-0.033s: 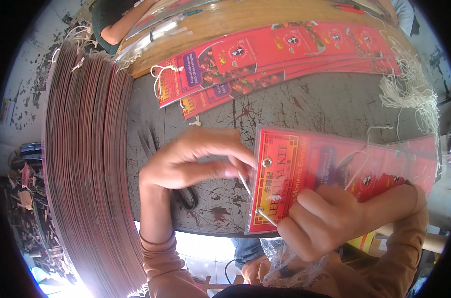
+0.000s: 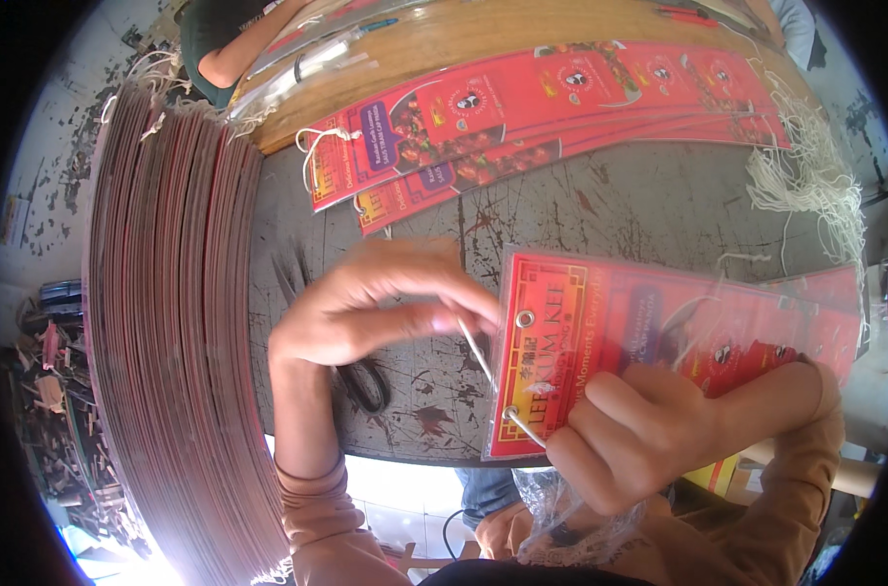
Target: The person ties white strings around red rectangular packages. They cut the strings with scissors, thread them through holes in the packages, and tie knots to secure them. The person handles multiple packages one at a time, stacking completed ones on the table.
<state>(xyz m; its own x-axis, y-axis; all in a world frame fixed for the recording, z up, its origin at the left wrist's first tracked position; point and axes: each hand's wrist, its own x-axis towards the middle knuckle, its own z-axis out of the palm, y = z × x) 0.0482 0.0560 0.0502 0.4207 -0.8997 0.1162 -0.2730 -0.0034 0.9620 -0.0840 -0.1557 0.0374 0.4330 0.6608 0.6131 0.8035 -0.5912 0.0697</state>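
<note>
- A red card [image 2: 615,308] lies at centre right of the frame, between the two hands, its near-left corner reaching toward the lower middle.
- The left hand [image 2: 380,303], just beyond the card's left edge, pinches a white cord [image 2: 475,352] between thumb and fingers.
- The right hand [image 2: 639,435], curled into a fist over the card's lower part, grips the cord emerging from the lower eyelet [image 2: 510,414].
- Scissors [image 2: 369,391] lie partly hidden by the left hand and forearm.

Bright glare at lower left
</note>
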